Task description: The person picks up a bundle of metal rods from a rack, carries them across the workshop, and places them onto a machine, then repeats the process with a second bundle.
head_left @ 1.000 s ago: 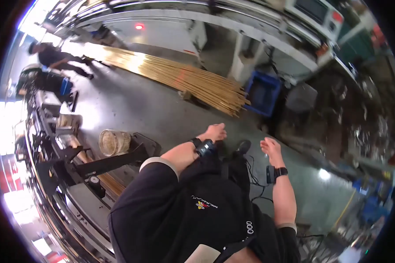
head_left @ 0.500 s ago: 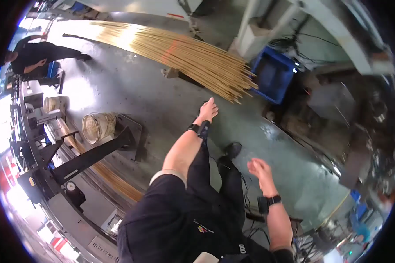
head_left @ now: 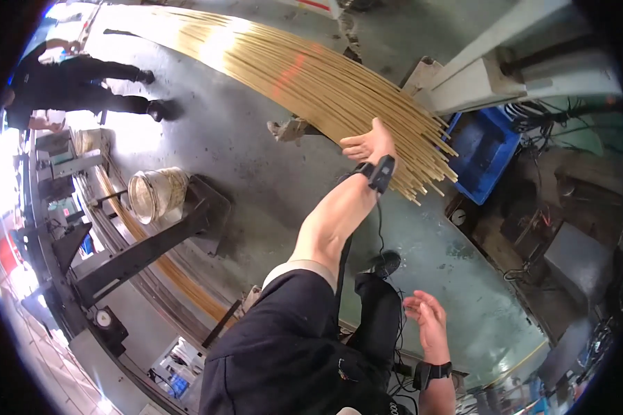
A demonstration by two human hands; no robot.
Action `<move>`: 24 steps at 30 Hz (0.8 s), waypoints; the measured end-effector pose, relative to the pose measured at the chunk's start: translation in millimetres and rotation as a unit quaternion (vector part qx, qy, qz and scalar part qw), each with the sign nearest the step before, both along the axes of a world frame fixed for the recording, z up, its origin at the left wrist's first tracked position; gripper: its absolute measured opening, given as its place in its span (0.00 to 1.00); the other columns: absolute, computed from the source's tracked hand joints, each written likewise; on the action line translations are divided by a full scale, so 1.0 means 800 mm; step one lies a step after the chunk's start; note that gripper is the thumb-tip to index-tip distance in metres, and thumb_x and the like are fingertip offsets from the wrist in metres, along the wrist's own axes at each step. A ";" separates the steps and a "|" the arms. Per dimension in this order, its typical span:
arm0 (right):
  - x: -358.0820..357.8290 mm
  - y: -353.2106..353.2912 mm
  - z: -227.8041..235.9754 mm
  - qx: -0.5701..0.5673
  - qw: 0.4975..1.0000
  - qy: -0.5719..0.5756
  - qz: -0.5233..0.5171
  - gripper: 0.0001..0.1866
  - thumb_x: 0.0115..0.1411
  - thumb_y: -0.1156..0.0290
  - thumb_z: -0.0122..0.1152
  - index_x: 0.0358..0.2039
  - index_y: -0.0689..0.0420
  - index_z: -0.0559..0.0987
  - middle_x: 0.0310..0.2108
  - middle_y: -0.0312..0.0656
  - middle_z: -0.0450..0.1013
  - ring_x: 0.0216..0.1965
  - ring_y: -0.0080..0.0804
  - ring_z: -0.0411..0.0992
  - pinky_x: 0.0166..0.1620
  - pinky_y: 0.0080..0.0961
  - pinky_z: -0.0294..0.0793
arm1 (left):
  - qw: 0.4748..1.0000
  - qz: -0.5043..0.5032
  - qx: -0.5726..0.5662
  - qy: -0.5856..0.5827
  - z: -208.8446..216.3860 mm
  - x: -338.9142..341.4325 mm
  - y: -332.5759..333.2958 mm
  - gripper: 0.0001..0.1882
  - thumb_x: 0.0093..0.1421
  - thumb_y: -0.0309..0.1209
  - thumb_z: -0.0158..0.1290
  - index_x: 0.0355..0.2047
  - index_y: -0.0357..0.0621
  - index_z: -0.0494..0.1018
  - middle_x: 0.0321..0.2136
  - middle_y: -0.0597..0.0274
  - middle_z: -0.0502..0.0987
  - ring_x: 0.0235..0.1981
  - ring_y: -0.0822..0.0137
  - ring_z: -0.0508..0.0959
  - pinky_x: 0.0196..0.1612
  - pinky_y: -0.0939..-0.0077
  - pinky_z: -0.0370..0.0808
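Grey-green concrete workshop floor (head_left: pixel 228 138), glossy with glare, filling most of the view. Long bundle of thin straw-yellow rods (head_left: pixel 311 76) laid flat across that floor from the upper left down toward the right, near ends fanned out ragged beside a blue plastic crate (head_left: pixel 484 149). Pale grey machine frame with a slanted beam (head_left: pixel 505 66) rising just above the crate. Black steel rack with angled supports (head_left: pixel 131 252) along the left edge, more yellow strips lying in its trough. Another person in dark clothes (head_left: pixel 69 79) standing far off at the upper left, well apart from the rod ends. Clear round jar with pale contents (head_left: pixel 156 194) perched on the rack near its black bracket. Small grey block (head_left: pixel 291 128) tucked under the bundle mid-length.

Left hand (head_left: pixel 370 142) stretched forward on a bare forearm with a black wrist strap, fingers loosely spread and slightly curled, closed on nothing, seen over the near ends of the rods; contact with them impossible to tell. Right hand (head_left: pixel 429 321) low at the wearer's side above the floor, also black-strapped at the wrist, fingers parted and relaxed, empty, well apart from the rods.
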State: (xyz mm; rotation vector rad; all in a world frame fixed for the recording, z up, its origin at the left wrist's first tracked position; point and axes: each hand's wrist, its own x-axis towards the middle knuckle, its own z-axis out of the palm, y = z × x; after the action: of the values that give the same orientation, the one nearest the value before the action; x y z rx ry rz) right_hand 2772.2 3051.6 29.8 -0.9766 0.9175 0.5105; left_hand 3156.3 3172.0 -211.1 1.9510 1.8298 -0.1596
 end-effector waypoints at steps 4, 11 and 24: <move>0.039 0.018 0.021 0.006 0.999 -0.037 0.036 0.19 0.67 0.67 0.55 0.54 0.64 0.73 0.44 0.49 0.78 0.47 0.37 0.77 0.48 0.30 0.77 | 0.985 -0.024 -0.160 -0.051 0.031 -0.004 0.007 0.63 0.45 0.56 0.60 0.71 0.40 0.38 0.70 0.40 0.42 0.73 0.46 0.41 0.70 0.46 0.46; 0.049 0.033 0.091 0.009 0.995 -0.060 0.080 0.18 0.67 0.66 0.56 0.53 0.63 0.74 0.44 0.47 0.78 0.47 0.36 0.77 0.48 0.30 0.77 | 0.779 -0.095 -0.564 -0.257 0.088 -0.109 0.121 0.54 0.59 0.52 0.56 0.73 0.44 0.36 0.72 0.44 0.44 0.72 0.49 0.48 0.70 0.57 0.50; 0.054 0.037 0.294 0.027 0.990 -0.131 0.037 0.17 0.67 0.67 0.56 0.52 0.63 0.74 0.45 0.46 0.78 0.47 0.32 0.76 0.49 0.27 0.77 | 0.826 -0.096 -0.546 -0.101 0.296 -0.220 0.243 0.28 0.69 0.49 0.47 0.63 0.48 0.62 0.61 0.50 0.69 0.54 0.58 0.74 0.55 0.61 0.73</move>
State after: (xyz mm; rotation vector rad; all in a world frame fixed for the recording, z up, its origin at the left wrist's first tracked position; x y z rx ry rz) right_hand 2815.2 3081.4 264.7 -1.0043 0.6315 0.4549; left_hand 2980.2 3366.2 26.0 1.2110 0.9728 -0.8253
